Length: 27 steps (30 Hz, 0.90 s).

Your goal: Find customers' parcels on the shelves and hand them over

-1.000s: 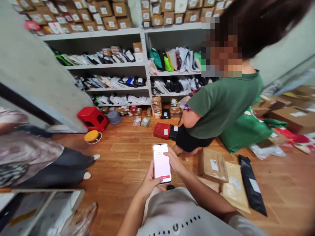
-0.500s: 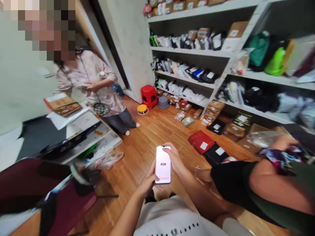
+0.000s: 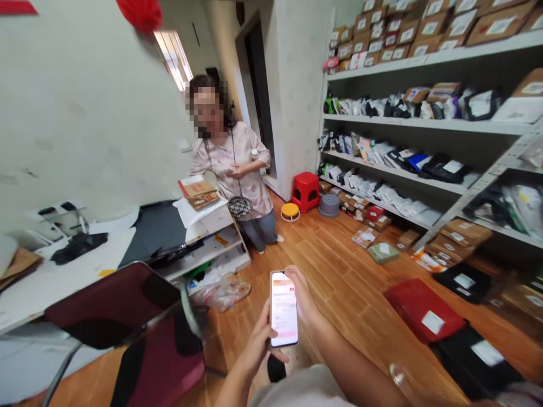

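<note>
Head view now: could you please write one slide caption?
Left hand holds a lit smartphone, right hand at its top corner, wood-look floor and shelves of parcels beyond.

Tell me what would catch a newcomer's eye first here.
Likely the lit phone at lower middle, in the left hand, with the right hand at its upper right edge. Then the bright red stool near the left end of the packed shelves. The red parcel on the floor at right also stands out.
</note>
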Tool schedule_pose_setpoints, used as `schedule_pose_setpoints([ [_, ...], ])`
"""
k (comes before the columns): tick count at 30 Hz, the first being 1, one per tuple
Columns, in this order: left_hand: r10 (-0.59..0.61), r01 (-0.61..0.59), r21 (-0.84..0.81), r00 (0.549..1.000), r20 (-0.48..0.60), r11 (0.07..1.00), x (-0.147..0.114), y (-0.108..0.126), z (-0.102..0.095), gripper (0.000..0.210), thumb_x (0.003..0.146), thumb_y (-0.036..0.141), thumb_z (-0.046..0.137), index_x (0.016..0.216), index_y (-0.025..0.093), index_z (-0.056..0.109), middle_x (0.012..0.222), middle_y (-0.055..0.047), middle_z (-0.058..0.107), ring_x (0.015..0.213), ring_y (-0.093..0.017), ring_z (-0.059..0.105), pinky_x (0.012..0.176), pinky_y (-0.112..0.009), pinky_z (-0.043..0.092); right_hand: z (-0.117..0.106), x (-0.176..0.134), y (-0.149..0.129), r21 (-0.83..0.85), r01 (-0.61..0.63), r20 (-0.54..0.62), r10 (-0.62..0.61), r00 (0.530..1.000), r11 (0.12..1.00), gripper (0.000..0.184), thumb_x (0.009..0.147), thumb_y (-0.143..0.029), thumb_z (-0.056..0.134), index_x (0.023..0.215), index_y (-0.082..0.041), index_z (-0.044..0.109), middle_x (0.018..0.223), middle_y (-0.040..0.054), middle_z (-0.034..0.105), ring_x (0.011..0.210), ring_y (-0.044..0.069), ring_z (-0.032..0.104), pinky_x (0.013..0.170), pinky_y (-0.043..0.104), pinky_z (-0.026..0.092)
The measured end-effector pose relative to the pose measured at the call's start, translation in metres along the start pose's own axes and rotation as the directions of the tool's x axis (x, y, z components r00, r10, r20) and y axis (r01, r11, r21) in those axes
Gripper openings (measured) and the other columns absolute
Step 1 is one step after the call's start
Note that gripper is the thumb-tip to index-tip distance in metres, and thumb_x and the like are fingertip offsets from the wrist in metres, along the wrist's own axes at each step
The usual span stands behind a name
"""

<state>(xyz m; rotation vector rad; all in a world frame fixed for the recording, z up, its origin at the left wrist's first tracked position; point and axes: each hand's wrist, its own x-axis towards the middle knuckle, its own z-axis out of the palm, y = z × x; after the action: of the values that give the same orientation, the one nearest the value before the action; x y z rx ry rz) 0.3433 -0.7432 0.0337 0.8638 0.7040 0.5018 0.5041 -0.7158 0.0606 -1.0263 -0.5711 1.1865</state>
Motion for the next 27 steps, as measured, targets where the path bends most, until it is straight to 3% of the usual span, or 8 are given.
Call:
schedule_pose_setpoints([
  [4,0.048,-0.048,-0.018,0.998,0.031,0.999,0.007,0.043,-0.072,0.101,0.066,0.021,0.053,0.152,0.035,0.002,0.151,-0.008,0.033,0.105,-0.031,0.056,0.059,-0.027,0.055,0.072,0.04,0.02,-0.007,0.027,0.027,-0.027,0.999,1.0,0.019,0.074,-0.034,0.063,0.084,-0.023,0.051,0.062,-0.0064,0.053,0.052,0.013,0.05,0.05,0.025,0.037],
  [9,0.038,-0.037,0.006,0.998,-0.049,0.999,0.012,0.077,-0.124,0.1,0.067,0.02,0.052,0.152,0.035,0.001,0.149,-0.01,0.035,0.104,-0.031,0.056,0.054,-0.025,0.054,0.129,0.083,0.041,-0.07,0.015,0.004,-0.014,1.0,0.997,0.038,0.062,-0.033,0.08,0.084,-0.022,0.051,0.066,-0.007,0.056,0.057,0.012,0.051,0.055,0.024,0.039],
  [11,0.054,-0.054,0.011,0.995,-0.079,0.999,0.016,0.088,-0.139,0.098,0.068,0.02,0.052,0.152,0.035,0.005,0.148,-0.009,0.036,0.104,-0.031,0.056,0.052,-0.024,0.054,0.143,0.099,0.051,-0.077,-0.003,0.016,0.005,1.0,0.997,0.041,0.06,-0.033,0.082,0.086,-0.022,0.052,0.068,-0.0074,0.056,0.058,0.012,0.051,0.056,0.023,0.038],
  [13,0.063,-0.065,-0.025,0.994,-0.093,0.998,0.022,0.097,-0.154,0.097,0.068,0.021,0.052,0.152,0.035,0.007,0.146,-0.01,0.038,0.102,-0.031,0.057,0.05,-0.024,0.053,0.154,0.116,0.059,-0.057,-0.03,0.058,0.033,0.998,0.998,0.032,0.07,-0.04,0.074,0.086,-0.023,0.052,0.067,-0.0074,0.054,0.057,0.012,0.049,0.056,0.023,0.038],
  [15,0.069,-0.079,-0.102,0.993,-0.093,0.992,0.03,0.107,-0.17,0.098,0.069,0.021,0.052,0.152,0.035,0.002,0.145,-0.011,0.04,0.099,-0.031,0.059,0.048,-0.023,0.052,0.165,0.135,0.064,-0.032,-0.055,0.116,0.059,0.992,0.998,0.023,0.079,-0.044,0.061,0.084,-0.023,0.052,0.065,-0.0067,0.054,0.057,0.012,0.049,0.055,0.024,0.038],
  [18,0.088,-0.109,-0.226,0.991,-0.102,0.968,0.05,0.123,-0.194,0.098,0.07,0.022,0.051,0.152,0.037,-0.002,0.142,-0.011,0.043,0.096,-0.029,0.061,0.049,-0.024,0.053,0.181,0.17,0.071,-0.019,-0.08,0.21,0.082,0.974,0.997,0.019,0.079,-0.04,0.057,0.085,-0.022,0.056,0.069,-0.0045,0.059,0.061,0.014,0.052,0.058,0.024,0.039],
  [27,0.172,-0.24,-0.3,0.956,-0.238,0.923,0.149,0.193,-0.268,0.096,0.07,0.024,0.054,0.152,0.038,0.006,0.14,-0.011,0.046,0.091,-0.028,0.064,0.048,-0.026,0.053,0.226,0.318,0.092,0.03,-0.135,0.403,0.112,0.908,0.99,0.025,0.075,-0.036,0.064,0.095,-0.021,0.064,0.081,-0.001,0.067,0.069,0.016,0.059,0.065,0.026,0.045],
])
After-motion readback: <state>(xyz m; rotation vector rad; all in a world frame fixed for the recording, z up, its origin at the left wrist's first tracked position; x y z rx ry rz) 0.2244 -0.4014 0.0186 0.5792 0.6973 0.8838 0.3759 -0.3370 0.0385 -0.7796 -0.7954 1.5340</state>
